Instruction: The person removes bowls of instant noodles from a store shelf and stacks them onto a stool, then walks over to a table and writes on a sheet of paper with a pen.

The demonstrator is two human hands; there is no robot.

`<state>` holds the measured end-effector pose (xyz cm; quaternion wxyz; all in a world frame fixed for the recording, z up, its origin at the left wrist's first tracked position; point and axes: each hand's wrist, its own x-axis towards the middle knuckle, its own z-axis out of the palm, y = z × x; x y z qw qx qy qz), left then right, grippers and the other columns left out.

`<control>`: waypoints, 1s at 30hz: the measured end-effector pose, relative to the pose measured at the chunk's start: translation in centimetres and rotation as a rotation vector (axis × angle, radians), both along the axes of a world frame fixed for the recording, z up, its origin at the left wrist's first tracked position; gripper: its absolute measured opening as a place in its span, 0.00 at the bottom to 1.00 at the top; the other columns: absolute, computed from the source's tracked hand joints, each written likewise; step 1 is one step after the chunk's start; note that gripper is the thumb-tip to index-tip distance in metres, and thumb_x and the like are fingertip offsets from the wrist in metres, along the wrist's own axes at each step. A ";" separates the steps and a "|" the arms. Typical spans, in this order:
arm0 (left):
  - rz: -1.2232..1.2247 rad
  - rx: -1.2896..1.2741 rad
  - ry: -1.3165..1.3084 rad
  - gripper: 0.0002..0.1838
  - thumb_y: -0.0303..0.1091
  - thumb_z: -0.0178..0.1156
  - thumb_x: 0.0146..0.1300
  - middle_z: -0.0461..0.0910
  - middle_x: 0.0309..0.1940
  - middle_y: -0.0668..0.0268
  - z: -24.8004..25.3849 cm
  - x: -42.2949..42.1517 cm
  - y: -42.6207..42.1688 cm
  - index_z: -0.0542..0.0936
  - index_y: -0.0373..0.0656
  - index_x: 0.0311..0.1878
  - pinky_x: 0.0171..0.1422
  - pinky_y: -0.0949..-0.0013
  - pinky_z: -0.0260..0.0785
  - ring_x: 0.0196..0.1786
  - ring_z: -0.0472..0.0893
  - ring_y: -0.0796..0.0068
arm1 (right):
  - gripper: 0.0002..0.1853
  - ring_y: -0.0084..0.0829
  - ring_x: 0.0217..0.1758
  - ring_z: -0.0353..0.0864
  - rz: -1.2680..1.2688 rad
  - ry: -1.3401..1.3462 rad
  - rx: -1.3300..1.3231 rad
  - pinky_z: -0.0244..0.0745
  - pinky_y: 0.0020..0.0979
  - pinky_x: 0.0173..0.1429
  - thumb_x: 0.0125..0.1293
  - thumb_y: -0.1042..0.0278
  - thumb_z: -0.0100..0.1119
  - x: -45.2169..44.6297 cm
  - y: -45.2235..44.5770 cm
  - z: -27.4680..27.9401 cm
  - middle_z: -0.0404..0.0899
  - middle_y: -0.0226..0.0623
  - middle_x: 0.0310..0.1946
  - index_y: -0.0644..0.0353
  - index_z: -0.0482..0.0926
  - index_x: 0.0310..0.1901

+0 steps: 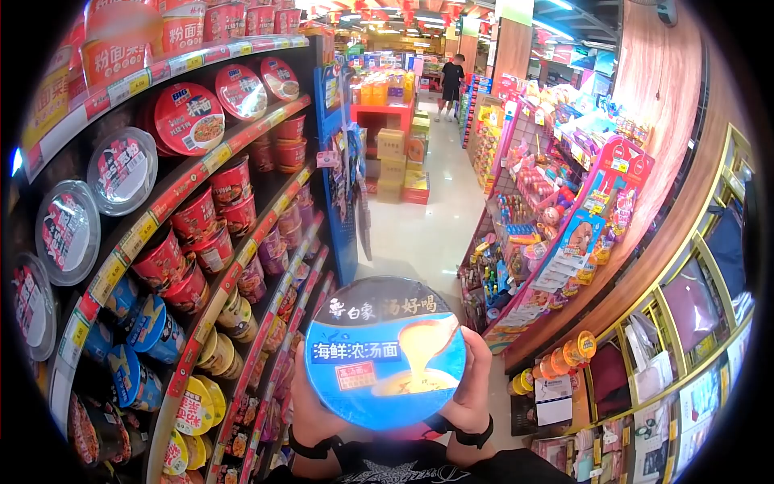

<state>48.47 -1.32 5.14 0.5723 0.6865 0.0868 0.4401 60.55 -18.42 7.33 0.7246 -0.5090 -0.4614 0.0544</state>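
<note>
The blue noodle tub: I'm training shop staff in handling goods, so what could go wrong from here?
The left hand and right hand hold the blue noodle tub at its sides; if either slipped, it could drop, perhaps to the floor. The shelving stands close on the left, so a careless swing that way might knock the stacked red cups.

Blue tub (384,355) between both hands' fingers (477,363), stocked shelves (181,194)
</note>
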 end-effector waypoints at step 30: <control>0.040 0.093 -0.094 0.58 0.39 0.80 0.36 0.79 0.48 0.53 0.9 -0.2 -0.4 0.53 0.31 0.67 0.53 0.64 0.73 0.48 0.81 0.65 | 0.46 0.40 0.71 0.57 -0.004 0.004 -0.006 0.49 0.39 0.72 0.49 0.72 0.68 0.2 0.1 -0.4 0.57 0.47 0.66 0.64 0.52 0.68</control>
